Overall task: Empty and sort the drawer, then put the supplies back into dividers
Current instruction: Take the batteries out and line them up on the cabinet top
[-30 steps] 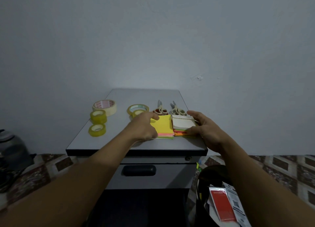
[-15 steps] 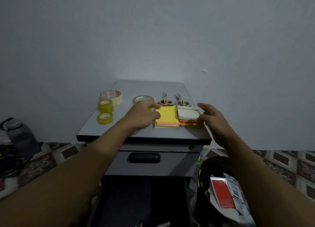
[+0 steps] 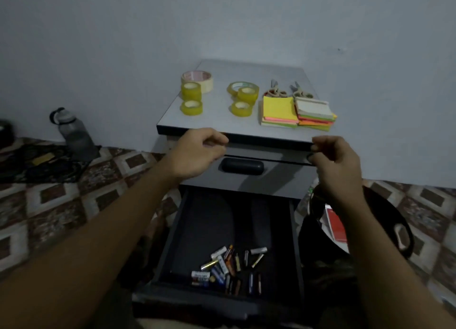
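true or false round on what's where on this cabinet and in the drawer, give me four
1. The batteries lie in the open drawer. True.
2. The left hand holds a tape roll. False: it holds nothing.
3. Two scissors lie behind the note stacks. True.
4. The bottle stands on the cabinet top. False: it stands on the floor, left of the cabinet.
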The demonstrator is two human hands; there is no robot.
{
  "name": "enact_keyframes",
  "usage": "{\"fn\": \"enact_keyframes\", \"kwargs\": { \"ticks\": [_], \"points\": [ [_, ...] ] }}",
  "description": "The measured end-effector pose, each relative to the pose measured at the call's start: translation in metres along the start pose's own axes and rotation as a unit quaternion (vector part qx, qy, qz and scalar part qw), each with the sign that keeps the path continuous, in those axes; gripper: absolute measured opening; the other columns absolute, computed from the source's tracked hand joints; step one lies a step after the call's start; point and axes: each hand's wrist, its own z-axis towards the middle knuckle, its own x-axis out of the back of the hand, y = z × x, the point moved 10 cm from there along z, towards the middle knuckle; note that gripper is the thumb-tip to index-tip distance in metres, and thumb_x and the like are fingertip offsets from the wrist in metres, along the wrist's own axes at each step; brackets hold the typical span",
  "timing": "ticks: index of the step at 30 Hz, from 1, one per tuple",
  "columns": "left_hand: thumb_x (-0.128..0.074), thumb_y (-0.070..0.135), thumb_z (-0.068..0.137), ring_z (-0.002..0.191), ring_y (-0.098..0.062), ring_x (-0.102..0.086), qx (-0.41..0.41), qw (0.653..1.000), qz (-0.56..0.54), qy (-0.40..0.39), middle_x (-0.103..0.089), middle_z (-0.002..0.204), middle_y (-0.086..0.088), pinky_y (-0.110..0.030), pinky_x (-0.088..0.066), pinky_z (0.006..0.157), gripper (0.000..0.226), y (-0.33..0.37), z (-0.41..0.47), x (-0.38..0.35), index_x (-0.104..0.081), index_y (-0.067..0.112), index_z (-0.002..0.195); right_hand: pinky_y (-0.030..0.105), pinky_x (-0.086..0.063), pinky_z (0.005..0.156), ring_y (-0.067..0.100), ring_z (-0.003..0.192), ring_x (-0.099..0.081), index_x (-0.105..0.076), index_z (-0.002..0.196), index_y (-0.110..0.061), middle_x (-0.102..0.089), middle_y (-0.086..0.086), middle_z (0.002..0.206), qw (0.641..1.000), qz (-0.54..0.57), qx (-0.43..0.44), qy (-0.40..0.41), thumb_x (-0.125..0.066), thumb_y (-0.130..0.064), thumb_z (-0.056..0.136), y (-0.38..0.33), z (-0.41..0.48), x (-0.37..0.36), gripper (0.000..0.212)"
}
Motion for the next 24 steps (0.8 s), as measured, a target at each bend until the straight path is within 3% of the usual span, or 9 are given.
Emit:
{"fn": "enact_keyframes", "kwargs": {
  "ticks": [5,8,11,13,16,20,24],
  "points": [
    [-0.068,0.018,0.093,0.072,-0.012,-0.060,0.062,0.994,0.013,-0.093,-0.065,0.087,0.005,-0.023,-0.047,0.065,0.015,-0.097,-0.036,-0.054,-0.065,0.031,0.097,0.011,-0.049,0.073,0.005,0.087,-0.061,-0.063,0.112,-0.017,-0.064,-0.001,0.101,0.973,-0.085,-0.065,-0.207,-0.063,0.000,0.088,0.068,-0.059,-0.075,0.029],
    [-0.072,0.023,0.089,0.087,-0.006,-0.060,0.114,0.975,0.077,-0.174,-0.062,0.106,0.008,-0.016,-0.045,0.070,0.030,-0.157,-0.058,-0.092,-0.063,0.032,0.116,0.026,-0.051,0.085,0.019,0.097,-0.065,-0.063,0.110,-0.020,-0.067,0.000,0.103,0.936,-0.153,-0.127,-0.290,-0.067,0.000,0.082,0.132,-0.090,-0.103,0.035],
    [-0.075,0.025,0.086,0.097,-0.003,-0.054,0.164,0.956,0.087,-0.226,-0.053,0.125,0.007,-0.013,-0.043,0.076,0.052,-0.202,-0.076,-0.117,-0.055,0.034,0.134,0.021,-0.048,0.077,0.017,0.092,-0.064,-0.062,0.118,-0.020,-0.065,-0.001,0.103,0.894,-0.215,-0.188,-0.344,-0.069,-0.005,0.081,0.182,-0.122,-0.114,0.040],
    [-0.078,0.020,0.082,0.108,-0.007,-0.052,0.170,0.948,0.094,-0.254,-0.048,0.132,0.008,-0.016,-0.043,0.088,0.066,-0.221,-0.084,-0.131,-0.050,0.033,0.140,0.024,-0.050,0.079,0.019,0.094,-0.064,-0.060,0.124,-0.018,-0.062,0.003,0.109,0.879,-0.245,-0.212,-0.350,-0.071,-0.010,0.079,0.207,-0.137,-0.114,0.046],
    [-0.081,0.017,0.076,0.128,-0.011,-0.046,0.153,0.930,0.130,-0.307,-0.043,0.138,0.010,-0.027,-0.040,0.109,0.080,-0.243,-0.097,-0.154,-0.045,0.032,0.146,0.036,-0.049,0.099,0.033,0.112,-0.057,-0.055,0.131,-0.023,-0.047,0.011,0.126,0.856,-0.319,-0.228,-0.336,-0.078,-0.026,0.073,0.234,-0.150,-0.107,0.062],
    [-0.083,0.017,0.075,0.128,-0.009,-0.041,0.117,0.925,0.177,-0.316,-0.036,0.133,0.013,-0.023,-0.035,0.111,0.086,-0.256,-0.102,-0.164,-0.042,0.029,0.149,0.028,-0.041,0.107,0.031,0.128,-0.045,-0.048,0.137,-0.023,-0.029,0.009,0.140,0.853,-0.300,-0.260,-0.338,-0.083,-0.022,0.072,0.251,-0.166,-0.107,0.074],
    [-0.081,0.015,0.075,0.120,-0.010,-0.049,0.104,0.934,0.173,-0.294,-0.035,0.129,0.012,-0.023,-0.041,0.108,0.078,-0.260,-0.099,-0.169,-0.050,0.033,0.144,0.020,-0.034,0.109,0.027,0.128,-0.044,-0.049,0.139,-0.025,-0.027,0.006,0.136,0.866,-0.292,-0.228,-0.336,-0.083,-0.014,0.072,0.254,-0.171,-0.115,0.076]
  ]
}}
